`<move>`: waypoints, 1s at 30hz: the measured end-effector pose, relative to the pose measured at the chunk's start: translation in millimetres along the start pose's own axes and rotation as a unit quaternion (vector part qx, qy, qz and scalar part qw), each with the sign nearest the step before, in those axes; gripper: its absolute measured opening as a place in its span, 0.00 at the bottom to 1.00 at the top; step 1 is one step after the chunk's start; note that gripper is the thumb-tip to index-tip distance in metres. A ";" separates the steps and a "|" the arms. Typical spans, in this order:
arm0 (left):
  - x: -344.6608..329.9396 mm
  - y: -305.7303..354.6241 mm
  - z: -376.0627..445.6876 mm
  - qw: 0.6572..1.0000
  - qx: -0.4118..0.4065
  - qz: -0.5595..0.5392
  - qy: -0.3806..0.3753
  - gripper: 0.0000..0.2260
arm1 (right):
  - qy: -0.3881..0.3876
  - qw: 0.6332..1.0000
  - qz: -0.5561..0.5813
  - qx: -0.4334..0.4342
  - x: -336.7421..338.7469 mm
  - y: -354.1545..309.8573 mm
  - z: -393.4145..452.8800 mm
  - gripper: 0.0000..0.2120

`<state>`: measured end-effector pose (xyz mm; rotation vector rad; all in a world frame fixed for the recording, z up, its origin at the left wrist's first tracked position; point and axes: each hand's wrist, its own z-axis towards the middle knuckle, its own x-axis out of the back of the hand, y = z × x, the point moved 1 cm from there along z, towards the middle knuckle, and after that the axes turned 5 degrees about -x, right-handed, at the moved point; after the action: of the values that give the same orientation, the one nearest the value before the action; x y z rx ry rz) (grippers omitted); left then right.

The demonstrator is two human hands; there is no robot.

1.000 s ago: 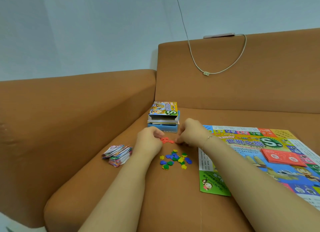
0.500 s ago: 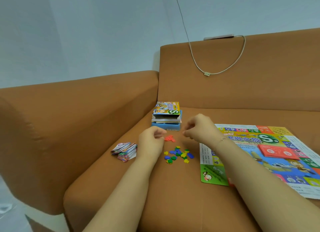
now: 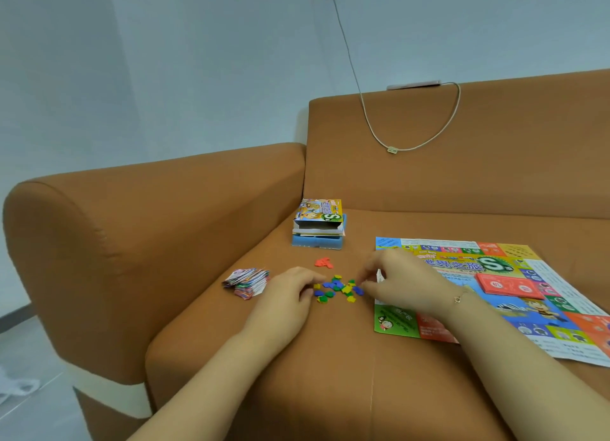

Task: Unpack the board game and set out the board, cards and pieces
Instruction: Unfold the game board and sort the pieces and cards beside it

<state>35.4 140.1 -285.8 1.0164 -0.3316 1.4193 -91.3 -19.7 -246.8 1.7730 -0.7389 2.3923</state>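
A small heap of blue, green and yellow pieces point(image 3: 336, 289) lies on the brown sofa seat. My left hand point(image 3: 287, 295) rests at its left edge, fingers curled onto the pieces. My right hand point(image 3: 396, 282) touches its right edge with pinched fingertips; what they hold is too small to tell. A few red pieces point(image 3: 324, 262) lie apart, just behind the heap. The paper game board point(image 3: 515, 295) is spread flat on the right, with a stack of red cards point(image 3: 508, 286) on it. A pile of colourful paper money point(image 3: 247, 281) sits left of my left hand.
The open game box point(image 3: 318, 223), stacked on its blue tray, stands at the back by the sofa arm point(image 3: 158, 242). A white charging cable point(image 3: 412, 137) hangs over the sofa back point(image 3: 495, 150), with a phone point(image 3: 414, 85) on top. Floor lies at the lower left.
Both hands let the red pieces lie behind the heap and dropped back onto the mixed heap. The head camera drew back and tilted, showing more of the sofa arm.
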 end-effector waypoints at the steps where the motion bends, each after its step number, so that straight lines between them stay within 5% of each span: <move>1: 0.3 -0.3 0.7 1.000 -0.009 0.009 -0.005 0.16 | -0.002 1.000 0.001 -0.002 -0.3 1.0 0.6 0.07; 8: 11.0 -4.2 -1.4 0.989 -0.118 0.075 -0.056 0.13 | -0.028 1.000 -0.004 0.007 -5.8 4.4 7.8 0.08; 23: 43.3 16.3 8.9 0.965 -0.036 0.164 -0.204 0.06 | -0.001 1.000 -0.009 0.011 -4.7 2.6 3.7 0.09; 30: 48.1 21.0 7.8 0.975 0.027 0.050 -0.215 0.09 | -0.042 0.979 0.197 0.034 9.4 -4.9 -5.8 0.06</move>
<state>28.2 162.3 -238.2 1.3689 -0.6716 1.2937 -97.9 -15.0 -237.9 1.9183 -1.1267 2.6206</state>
